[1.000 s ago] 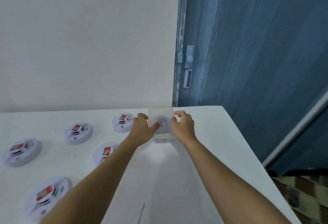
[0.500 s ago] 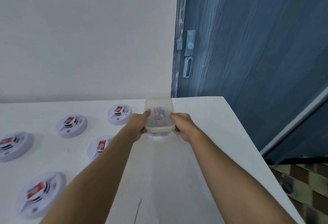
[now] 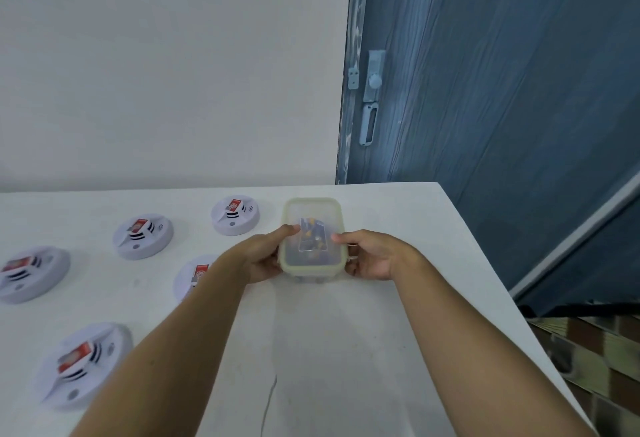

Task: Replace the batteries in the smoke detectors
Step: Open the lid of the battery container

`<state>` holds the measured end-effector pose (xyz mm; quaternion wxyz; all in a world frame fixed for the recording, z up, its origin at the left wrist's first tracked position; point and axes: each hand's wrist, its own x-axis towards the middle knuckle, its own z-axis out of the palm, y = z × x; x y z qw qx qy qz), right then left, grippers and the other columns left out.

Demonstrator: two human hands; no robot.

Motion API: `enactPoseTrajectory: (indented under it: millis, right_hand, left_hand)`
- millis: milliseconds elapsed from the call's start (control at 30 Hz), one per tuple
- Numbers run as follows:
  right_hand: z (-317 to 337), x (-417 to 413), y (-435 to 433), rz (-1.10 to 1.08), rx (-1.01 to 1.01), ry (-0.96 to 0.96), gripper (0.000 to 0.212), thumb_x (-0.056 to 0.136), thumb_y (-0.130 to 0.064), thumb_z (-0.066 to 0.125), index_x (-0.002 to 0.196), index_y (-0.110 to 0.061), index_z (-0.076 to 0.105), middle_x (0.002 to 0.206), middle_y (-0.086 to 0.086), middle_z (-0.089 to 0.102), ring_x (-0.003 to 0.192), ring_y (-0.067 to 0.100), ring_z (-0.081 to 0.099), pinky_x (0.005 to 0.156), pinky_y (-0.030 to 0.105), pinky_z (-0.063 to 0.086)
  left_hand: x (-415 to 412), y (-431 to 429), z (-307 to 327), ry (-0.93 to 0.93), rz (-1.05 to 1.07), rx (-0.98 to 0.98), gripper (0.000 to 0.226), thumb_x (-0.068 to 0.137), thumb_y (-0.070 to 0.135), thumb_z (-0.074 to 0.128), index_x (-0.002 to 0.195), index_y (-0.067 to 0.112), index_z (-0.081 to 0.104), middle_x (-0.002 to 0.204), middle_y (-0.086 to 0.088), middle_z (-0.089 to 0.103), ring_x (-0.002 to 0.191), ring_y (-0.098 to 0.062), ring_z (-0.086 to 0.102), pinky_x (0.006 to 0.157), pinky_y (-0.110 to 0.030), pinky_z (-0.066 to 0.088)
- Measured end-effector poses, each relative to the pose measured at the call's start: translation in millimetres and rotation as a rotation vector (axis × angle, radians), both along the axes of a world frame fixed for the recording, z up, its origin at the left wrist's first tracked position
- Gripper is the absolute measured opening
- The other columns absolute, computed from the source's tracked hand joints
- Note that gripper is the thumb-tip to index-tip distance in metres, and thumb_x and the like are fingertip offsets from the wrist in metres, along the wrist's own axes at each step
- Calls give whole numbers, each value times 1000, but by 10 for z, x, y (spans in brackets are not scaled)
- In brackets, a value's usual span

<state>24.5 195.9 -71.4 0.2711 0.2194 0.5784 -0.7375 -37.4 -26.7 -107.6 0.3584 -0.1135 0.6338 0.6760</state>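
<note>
A clear plastic box [image 3: 311, 210] with a pale green lid rim stands on the white table [image 3: 398, 229]; batteries show dimly through the lid. My left hand [image 3: 259, 258] grips its left side with the thumb on the lid. My right hand [image 3: 372, 256] grips the right side, thumb on the lid edge. Several round white smoke detectors with red labels lie to the left: one [image 3: 235, 215] next to the box, one [image 3: 142, 236] further left, one [image 3: 188, 277] partly hidden behind my left forearm.
More detectors lie at the left edge [image 3: 31, 272] and front left [image 3: 81, 362]. The table's right edge runs diagonally beside a blue door [image 3: 485, 90] with a latch [image 3: 372, 97]. A thin crack or hair [image 3: 270, 398] marks the table near me.
Both hands have drawn the box toward me across the table and shifted from its far end to its near sides, thumbs now on the lid.
</note>
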Motion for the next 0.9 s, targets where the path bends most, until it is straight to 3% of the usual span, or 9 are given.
enactPoseTrajectory:
  millis: [100,167,233,333,400,467,567,733,900]
  right_hand:
    - [-9,32,-3,15,3,-3,7,90,-14,70,94,-15,65,79,0,62,51,10,53,50,21,38]
    - [-10,39,-8,10,-1,-2,6,90,-14,70,93,-15,65,78,0,62,49,9,53,50,21,38]
    - [-12,38,-17,4,3,-5,6,90,-14,71,93,-15,65,81,1,62,55,11,52,51,21,38]
    - [-6,53,-44,-5,15,-13,7,89,-15,72,93,-14,66,84,3,62,63,14,52,50,22,40]
    - [4,75,-55,-20,17,-18,7,89,-15,72,92,-14,66,82,3,63,62,14,51,49,22,39]
    - [14,103,-66,-32,29,-27,7,89,-16,72,91,-14,66,79,2,62,58,13,49,49,22,36]
    - [17,125,-82,-49,44,-39,8,89,-17,72,89,-15,64,73,-1,60,47,11,50,50,21,30]
    - [45,157,-95,-60,81,-45,9,88,-19,73,90,-15,65,72,-2,62,54,12,53,50,21,28]
    - [60,192,-105,-77,106,-43,13,86,-21,76,90,-16,64,72,-3,62,57,12,54,47,21,28]
  left_hand:
    - [48,22,41,-7,32,85,74,63,39,87,125,7,62,118,-6,63,105,-25,59,92,-34,45]
    - [51,37,132,25,59,96,62,60,32,87,112,9,62,106,-10,62,87,-24,58,78,-32,47]
    - [77,40,233,92,62,-17,56,52,35,90,91,15,54,77,-9,45,60,-17,36,56,-25,35]
    - [176,13,324,230,114,-258,55,65,44,85,72,18,37,63,-3,28,50,-15,23,48,-26,23]
    - [278,30,395,364,113,-448,55,68,53,80,77,17,40,66,-3,38,51,-17,36,50,-27,30]
    - [359,66,417,592,128,-661,58,72,54,77,102,14,49,94,-5,57,82,-21,58,69,-32,47]
    - [509,133,417,1036,21,-840,39,86,35,66,119,17,56,117,-6,57,111,-26,50,92,-39,42]
    - [860,192,447,1360,-345,-1024,54,79,51,42,113,16,66,100,-3,63,93,-28,55,79,-37,45]
    - [926,172,476,1469,-559,-1281,59,64,53,64,108,12,64,97,-5,65,84,-28,59,70,-34,48]
